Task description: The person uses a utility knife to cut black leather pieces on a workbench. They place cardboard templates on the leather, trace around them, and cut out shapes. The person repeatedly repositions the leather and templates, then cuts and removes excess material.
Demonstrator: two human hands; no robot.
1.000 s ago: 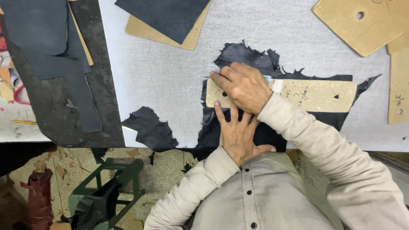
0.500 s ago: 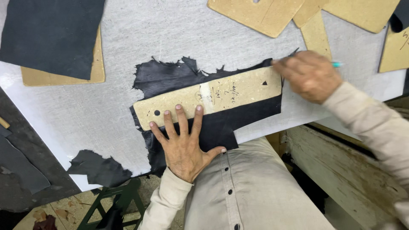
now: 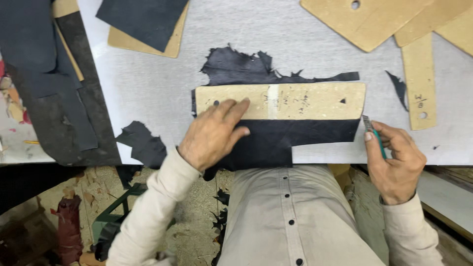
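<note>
A long tan cardboard template (image 3: 295,101) lies across a ragged piece of dark leather (image 3: 290,140) on the white work table (image 3: 152,88). My left hand (image 3: 214,135) presses flat on the template's left end and on the leather below it, fingers spread. My right hand (image 3: 394,160) sits at the table's near edge, just right of the leather's right end. It grips a small knife with a green handle (image 3: 375,135), blade tip pointing up toward the template's right corner.
A dark leather scrap (image 3: 140,143) lies left of my hand. Further left are dark leather sheets (image 3: 44,74). More tan templates (image 3: 389,22) and a narrow one (image 3: 419,81) sit at the upper right. A dark sheet on tan board (image 3: 145,24) is at the top.
My right hand has come down from the template's upper right corner to the leather's lower right end. My left hand has shifted up onto the template's left end. The view has levelled out.
</note>
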